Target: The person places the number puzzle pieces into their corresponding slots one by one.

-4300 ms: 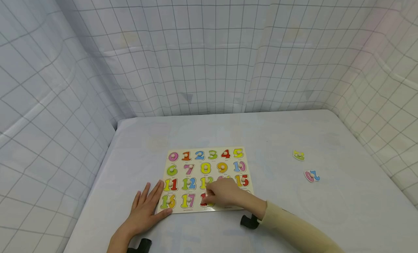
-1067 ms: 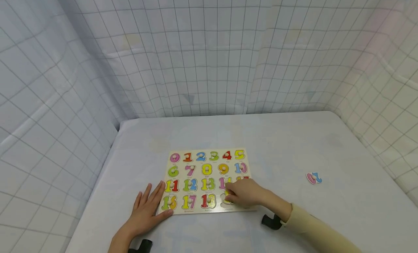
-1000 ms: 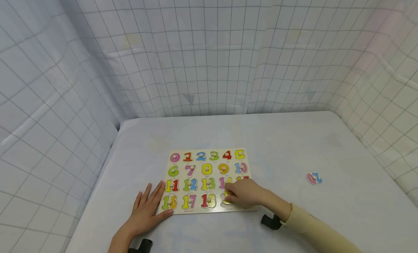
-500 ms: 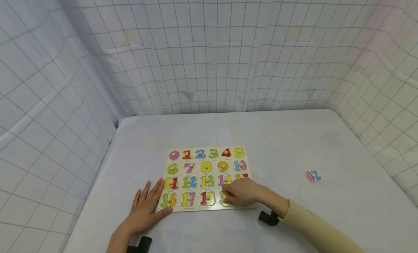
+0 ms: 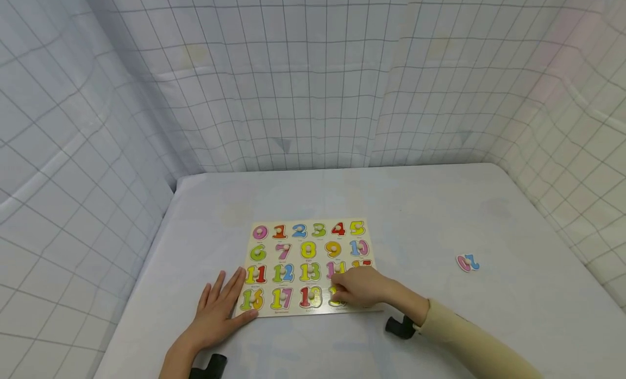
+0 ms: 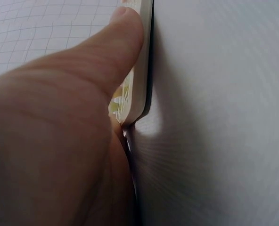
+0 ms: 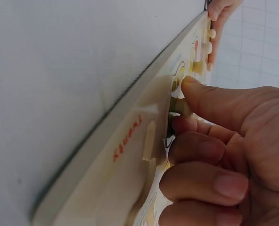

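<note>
A wooden number puzzle board (image 5: pixel 298 315) lies on the table, its rows of coloured pegged numbers running from 0 upward. My left hand (image 5: pixel 215 316) rests on its left edge with straight, spread fingers; the thumb (image 6: pixel 118 42) lies along the near edge in the left wrist view. At the bottom row, right of the 18, my right hand (image 5: pixel 364 286) pinches the peg (image 7: pixel 180 106) of the yellow number 19 piece (image 5: pixel 335 302) between thumb and index finger. That piece sits at its recess, partly hidden by the fingers. Beside it, a bare recess (image 7: pixel 150 141) shows near the printed word "Twenty".
A blue and pink number 20 piece (image 5: pixel 468 263) lies on the table (image 5: pixel 518 314) to the right of the board. White grid-patterned curtains (image 5: pixel 303 96) enclose the table at the back and both sides. Black wrist mounts (image 5: pixel 401 327) sit under the wrists.
The right hand has gone from the 18 to the 19's place, and the yellow piece from the right of the table is now there. Lately it has shifted slightly into line with its recess.
</note>
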A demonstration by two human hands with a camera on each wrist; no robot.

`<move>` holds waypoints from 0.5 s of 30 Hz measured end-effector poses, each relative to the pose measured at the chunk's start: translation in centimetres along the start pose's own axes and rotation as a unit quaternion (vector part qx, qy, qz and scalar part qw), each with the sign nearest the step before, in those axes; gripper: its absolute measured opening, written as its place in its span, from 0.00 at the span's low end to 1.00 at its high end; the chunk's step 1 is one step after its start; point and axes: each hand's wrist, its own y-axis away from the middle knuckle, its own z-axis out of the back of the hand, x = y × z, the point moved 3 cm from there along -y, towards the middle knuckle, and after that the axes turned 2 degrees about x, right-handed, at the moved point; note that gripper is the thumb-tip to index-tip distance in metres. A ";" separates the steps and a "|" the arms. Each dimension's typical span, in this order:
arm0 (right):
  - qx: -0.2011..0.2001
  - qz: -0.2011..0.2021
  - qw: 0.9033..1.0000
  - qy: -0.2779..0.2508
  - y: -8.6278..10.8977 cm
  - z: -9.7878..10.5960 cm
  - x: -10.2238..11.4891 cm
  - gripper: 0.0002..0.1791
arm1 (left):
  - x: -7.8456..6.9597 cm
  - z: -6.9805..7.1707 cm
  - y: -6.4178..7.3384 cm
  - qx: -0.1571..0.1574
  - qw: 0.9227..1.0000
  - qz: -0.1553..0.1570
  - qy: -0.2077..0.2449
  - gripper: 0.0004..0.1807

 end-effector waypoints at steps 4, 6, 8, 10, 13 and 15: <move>0.006 -0.011 1.000 0.002 -0.1 -0.1 0.0 0.17 | -0.1 0.1 0.1 0.000 1.000 0.001 0.000 0.53; 0.010 -0.017 1.000 0.006 -0.1 -0.1 0.1 0.17 | -0.1 0.1 0.1 0.000 1.000 0.000 0.000 0.53; 0.014 -0.022 1.000 0.010 -0.2 -0.1 0.2 0.17 | 0.0 0.0 0.1 -0.001 1.000 -0.001 -0.001 0.53; 0.018 -0.027 0.999 0.014 -0.2 0.0 0.3 0.17 | 0.0 0.0 0.1 -0.002 1.000 -0.002 -0.001 0.53; 0.025 -0.030 0.999 0.024 -0.3 -0.1 0.2 0.16 | 0.0 0.0 0.1 -0.003 1.000 -0.002 -0.002 0.53; 0.031 -0.032 0.999 0.031 -0.4 -0.1 0.2 0.16 | -0.1 0.0 0.2 -0.003 1.000 -0.001 0.001 0.53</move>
